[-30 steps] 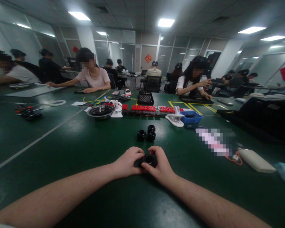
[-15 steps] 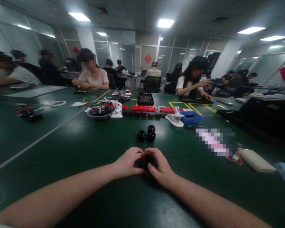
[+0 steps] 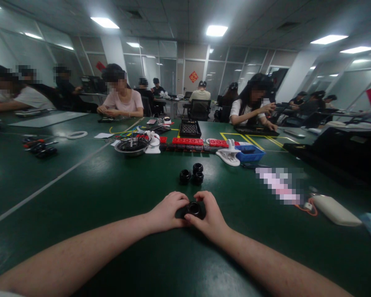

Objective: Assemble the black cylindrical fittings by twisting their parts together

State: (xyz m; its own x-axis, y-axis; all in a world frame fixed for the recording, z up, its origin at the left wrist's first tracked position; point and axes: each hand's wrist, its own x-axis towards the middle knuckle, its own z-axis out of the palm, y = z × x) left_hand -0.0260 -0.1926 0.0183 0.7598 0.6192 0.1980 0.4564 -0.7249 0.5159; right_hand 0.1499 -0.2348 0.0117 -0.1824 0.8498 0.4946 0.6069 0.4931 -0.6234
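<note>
Your left hand [image 3: 170, 211] and right hand [image 3: 210, 214] are grasping the black ring [image 3: 193, 209] between them, curled round its opposite sides; just beyond your hands, three black parts [image 3: 185, 176] sit clustered on the green tabletop [image 3: 123, 194].

The left hand [image 3: 168, 211] and the right hand [image 3: 212, 214] are bare, with slender fingers and uncovered wrists. The left forearm [image 3: 89, 247] and right forearm [image 3: 275, 258] are bare too, narrow at the wrist and broadening toward the frame's lower edge. A whitish sliver, apparently a sleeve [image 3: 1, 294], shows at bottom left.
</note>
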